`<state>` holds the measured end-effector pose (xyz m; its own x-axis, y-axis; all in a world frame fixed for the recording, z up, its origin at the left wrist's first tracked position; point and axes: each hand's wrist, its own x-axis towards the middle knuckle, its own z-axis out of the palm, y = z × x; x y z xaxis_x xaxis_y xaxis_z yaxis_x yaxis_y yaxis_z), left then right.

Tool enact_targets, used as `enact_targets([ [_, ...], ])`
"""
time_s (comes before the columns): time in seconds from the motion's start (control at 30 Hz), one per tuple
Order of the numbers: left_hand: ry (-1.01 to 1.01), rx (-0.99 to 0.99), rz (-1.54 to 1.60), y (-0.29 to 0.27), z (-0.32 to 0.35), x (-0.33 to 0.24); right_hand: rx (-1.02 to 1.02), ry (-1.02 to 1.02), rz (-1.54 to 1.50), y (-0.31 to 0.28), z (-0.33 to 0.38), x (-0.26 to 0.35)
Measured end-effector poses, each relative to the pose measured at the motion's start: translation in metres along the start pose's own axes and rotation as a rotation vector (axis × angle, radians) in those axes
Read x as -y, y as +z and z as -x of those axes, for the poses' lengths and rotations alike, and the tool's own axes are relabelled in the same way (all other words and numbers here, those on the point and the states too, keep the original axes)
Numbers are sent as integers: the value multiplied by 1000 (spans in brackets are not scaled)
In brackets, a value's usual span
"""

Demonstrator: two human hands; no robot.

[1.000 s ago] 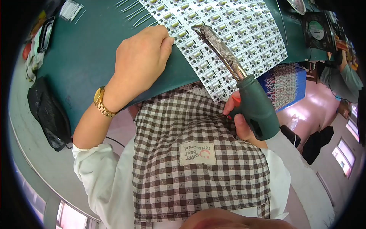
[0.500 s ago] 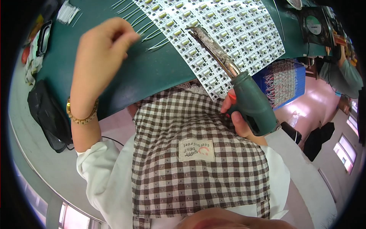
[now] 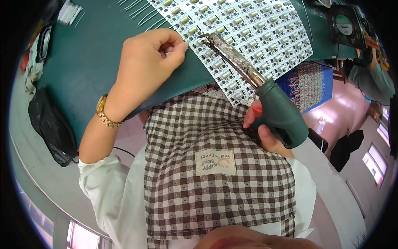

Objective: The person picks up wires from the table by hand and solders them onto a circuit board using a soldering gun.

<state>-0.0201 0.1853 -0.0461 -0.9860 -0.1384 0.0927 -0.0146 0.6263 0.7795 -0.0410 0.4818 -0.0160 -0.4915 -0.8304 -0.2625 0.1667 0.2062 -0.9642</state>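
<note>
My right hand grips a soldering iron by its thick dark green handle, with a red piece showing by the fingers. The iron's worn metal tip reaches up and left over a white panel of small circuit boards. At the panel's left edge my left hand is closed in a pinch, and whatever lies between thumb and forefinger is hidden. Several thin pale wires stick out from that edge, just beyond my left hand.
The panel lies on a dark green tabletop. A bundle of white wires sits at the far left. A blue tray holding wired boards is at the right, below a dark spool. A black bag hangs left. Another person's arm shows far right.
My left hand has moved right and slightly nearer, to the panel's edge, in a pinch. The soldering iron has shifted a little to the right.
</note>
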Motion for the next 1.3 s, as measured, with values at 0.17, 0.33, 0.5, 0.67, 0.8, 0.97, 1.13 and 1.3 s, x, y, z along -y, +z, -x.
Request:
enact_targets([
  [0.17, -70, 61, 19, -4, -1, -7, -57, 29, 7, 2, 2, -3],
  [0.33, -41, 20, -27, 4, 0, -4, -141, 15, -118, 10, 2, -9],
  [0.5, -17, -14, -63, 7, 1, -3, -172, -25, -25, 12, 6, -30],
  [0.67, 35, -25, -48, 8, -1, -4, -176, -43, 330, 6, 11, -37],
  [0.8, 35, -33, -55, 9, 0, -1, -292, -91, 306, 8, 6, -34],
  [0.97, 69, -46, -54, 10, -1, 2, -251, -41, 318, 10, 2, -18],
  [1.13, 78, -38, -72, 10, -2, 1, -157, -42, 237, 7, 6, -13],
  [1.3, 74, -43, -78, 7, 1, 1, -53, -27, 150, 0, 1, -4],
])
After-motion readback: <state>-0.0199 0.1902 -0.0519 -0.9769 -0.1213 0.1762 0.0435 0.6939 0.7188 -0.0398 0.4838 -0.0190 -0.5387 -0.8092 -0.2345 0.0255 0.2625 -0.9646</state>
